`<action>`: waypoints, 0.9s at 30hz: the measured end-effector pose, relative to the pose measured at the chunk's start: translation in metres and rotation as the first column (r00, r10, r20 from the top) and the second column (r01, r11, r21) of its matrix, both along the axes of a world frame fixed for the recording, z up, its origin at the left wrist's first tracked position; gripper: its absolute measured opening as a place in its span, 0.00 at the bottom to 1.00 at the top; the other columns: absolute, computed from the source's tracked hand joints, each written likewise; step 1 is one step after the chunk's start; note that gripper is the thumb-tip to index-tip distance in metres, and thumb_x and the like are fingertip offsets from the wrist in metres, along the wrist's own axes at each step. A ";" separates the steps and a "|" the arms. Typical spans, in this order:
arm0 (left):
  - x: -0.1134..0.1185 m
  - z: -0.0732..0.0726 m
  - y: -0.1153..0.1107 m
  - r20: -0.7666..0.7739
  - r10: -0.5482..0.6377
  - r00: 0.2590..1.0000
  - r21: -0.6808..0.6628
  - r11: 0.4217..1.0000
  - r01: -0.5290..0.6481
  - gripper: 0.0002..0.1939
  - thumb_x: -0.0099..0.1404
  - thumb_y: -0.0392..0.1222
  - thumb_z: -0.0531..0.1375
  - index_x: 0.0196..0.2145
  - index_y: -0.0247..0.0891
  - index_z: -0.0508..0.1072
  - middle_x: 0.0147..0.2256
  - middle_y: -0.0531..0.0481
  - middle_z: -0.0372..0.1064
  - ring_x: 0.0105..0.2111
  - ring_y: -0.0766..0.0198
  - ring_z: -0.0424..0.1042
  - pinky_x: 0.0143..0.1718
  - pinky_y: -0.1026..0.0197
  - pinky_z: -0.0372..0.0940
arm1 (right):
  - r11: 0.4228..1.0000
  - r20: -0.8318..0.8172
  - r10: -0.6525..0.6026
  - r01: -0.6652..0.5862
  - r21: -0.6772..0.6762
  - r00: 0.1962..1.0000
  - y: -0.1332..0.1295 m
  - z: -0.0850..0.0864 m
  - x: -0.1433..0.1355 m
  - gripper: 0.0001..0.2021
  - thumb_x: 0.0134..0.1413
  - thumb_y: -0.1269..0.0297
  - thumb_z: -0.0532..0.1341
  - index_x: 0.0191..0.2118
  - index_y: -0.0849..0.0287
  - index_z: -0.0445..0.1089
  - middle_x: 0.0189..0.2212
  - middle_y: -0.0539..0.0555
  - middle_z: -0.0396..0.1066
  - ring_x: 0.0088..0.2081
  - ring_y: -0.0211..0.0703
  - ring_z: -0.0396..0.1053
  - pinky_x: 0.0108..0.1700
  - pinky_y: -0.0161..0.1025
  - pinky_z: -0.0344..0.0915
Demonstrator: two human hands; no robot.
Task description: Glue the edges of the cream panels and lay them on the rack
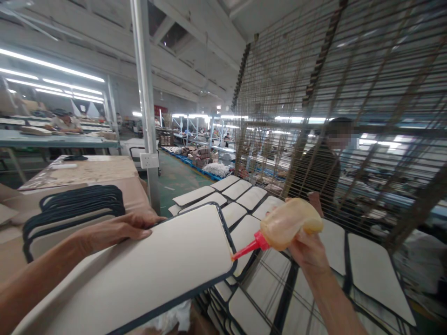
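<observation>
A large cream panel with rounded corners and a dark edge [164, 260] slants across the lower left. My left hand [134, 225] pinches its far long edge, thumb on top. My right hand [305, 244] is wrapped round a yellowish squeeze bottle [289, 223], held on its side. The bottle's red nozzle [246, 250] points left, and its tip meets the dark border near the panel's right corner. A glossy line shows along part of that border. The fingers behind the bottle are partly hidden.
Similar cream panels [246, 228] lie in rows on a wire rack at the centre and right. Dark-edged panels [82, 204] are stacked at the left. A metal post [146, 107] stands behind. A tilted wire rack [279, 93] rises at the right, with a person [319, 167] behind it.
</observation>
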State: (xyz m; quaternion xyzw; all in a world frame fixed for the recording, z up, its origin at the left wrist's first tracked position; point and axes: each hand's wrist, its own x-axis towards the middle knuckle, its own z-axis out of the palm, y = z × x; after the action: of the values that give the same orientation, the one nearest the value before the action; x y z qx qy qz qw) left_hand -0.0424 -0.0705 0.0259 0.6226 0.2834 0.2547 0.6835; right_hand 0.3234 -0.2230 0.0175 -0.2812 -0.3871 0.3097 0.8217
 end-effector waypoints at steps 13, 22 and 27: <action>0.006 -0.020 0.008 0.016 -0.180 0.984 -0.092 0.979 0.181 0.24 0.57 0.41 0.62 0.53 0.38 0.71 0.43 0.44 0.75 0.42 0.47 0.72 0.43 0.52 0.66 | 0.953 -0.092 -0.299 0.302 0.018 0.950 -0.003 -0.023 -0.010 0.25 0.30 0.60 0.73 0.42 0.53 0.73 0.30 0.53 0.76 0.34 0.51 0.73 0.47 0.55 0.66; 0.027 -0.049 0.016 0.158 -0.141 0.977 -0.144 0.976 0.165 0.23 0.58 0.39 0.62 0.53 0.40 0.70 0.44 0.45 0.74 0.40 0.53 0.74 0.39 0.59 0.68 | 0.901 -0.134 -0.419 0.429 0.060 0.898 -0.004 -0.030 -0.023 0.21 0.38 0.67 0.71 0.43 0.52 0.72 0.30 0.47 0.75 0.33 0.39 0.72 0.38 0.35 0.70; 0.041 -0.056 0.017 0.210 -0.139 0.968 -0.163 0.971 0.175 0.25 0.58 0.39 0.62 0.54 0.38 0.69 0.43 0.42 0.75 0.37 0.54 0.75 0.37 0.59 0.69 | 0.896 -0.162 -0.427 0.441 0.058 0.889 -0.005 -0.032 -0.027 0.23 0.39 0.69 0.70 0.46 0.53 0.71 0.34 0.48 0.75 0.33 0.38 0.72 0.40 0.34 0.69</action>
State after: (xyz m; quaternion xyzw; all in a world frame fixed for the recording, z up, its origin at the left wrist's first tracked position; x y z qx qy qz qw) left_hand -0.0012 -0.0539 -0.0301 0.5503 0.1859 0.2334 0.7798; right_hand 0.2963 -0.2278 -0.0145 -0.2987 -0.2675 0.1196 0.9082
